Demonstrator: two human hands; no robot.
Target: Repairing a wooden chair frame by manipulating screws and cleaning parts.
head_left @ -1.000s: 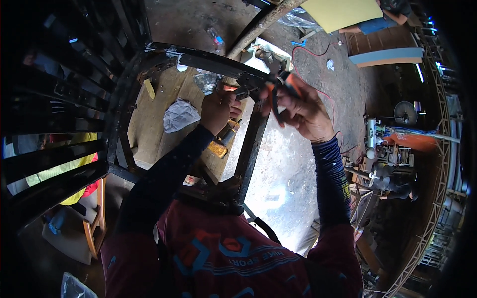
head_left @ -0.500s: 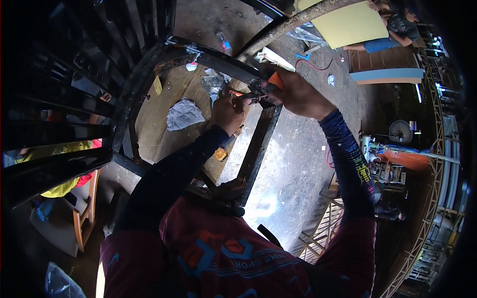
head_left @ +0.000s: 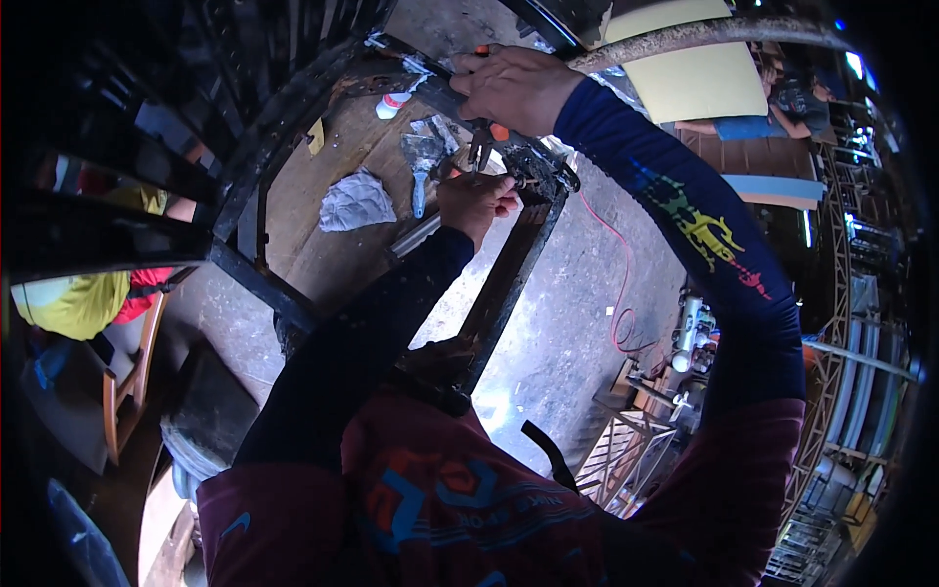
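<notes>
1. Left edge, middle: a person in yellow and red [head_left: 73,298] shows beyond dark slats [head_left: 108,235].
2. Upper left of centre: a crumpled pale cloth [head_left: 357,201] lies near a scraper with a blue handle [head_left: 420,181]; a white bottle [head_left: 391,106] sits above.
3. Upper centre: the person's left hand [head_left: 474,207] has its fingers curled beside the corner of a black frame [head_left: 504,269]; whether they grip anything cannot be told.
4. Just above: the right hand [head_left: 518,90] grasps orange-handled pliers [head_left: 499,132], their nose near the left fingers.
5. Right of centre: a red hose [head_left: 627,264] curves across the floor [head_left: 587,284].
</notes>
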